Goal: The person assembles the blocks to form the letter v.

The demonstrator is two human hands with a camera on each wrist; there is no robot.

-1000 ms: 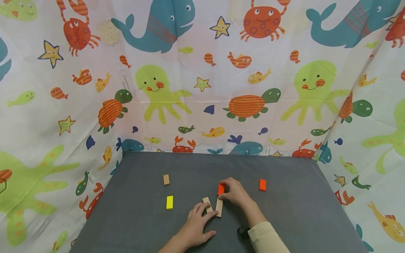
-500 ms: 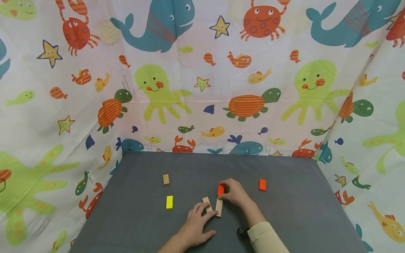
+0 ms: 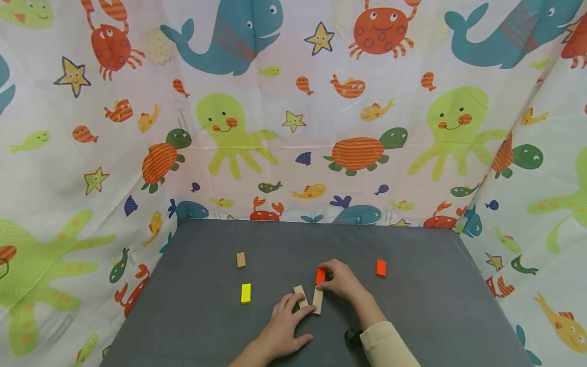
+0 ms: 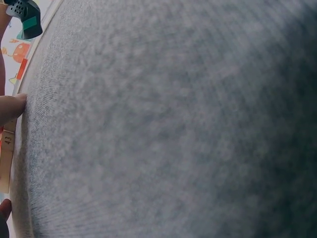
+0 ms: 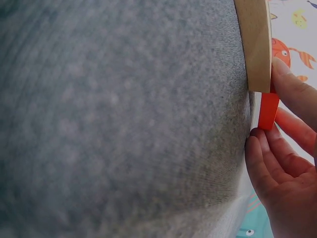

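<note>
Two light wooden blocks lie near each other at the middle of the table in the head view: a left wooden block [image 3: 300, 295] and a right wooden block [image 3: 318, 299]. My left hand [image 3: 284, 326] is spread, its fingers over the left block's near end and one fingertip at the right block's near end. An orange block [image 3: 320, 276] sits against the right block's far end, pinched between thumb and fingers of my right hand [image 3: 341, 280]. The right wrist view shows the orange block [image 5: 268, 110] beside the wooden block's end [image 5: 257, 59]. Some left fingertips are hidden.
A yellow block [image 3: 246, 293] and a small wooden block [image 3: 241, 260] lie to the left on the grey table [image 3: 197, 321]. To the right lies another orange block [image 3: 381, 268]. A printed sea-animal curtain [image 3: 284, 153] encloses the back and sides.
</note>
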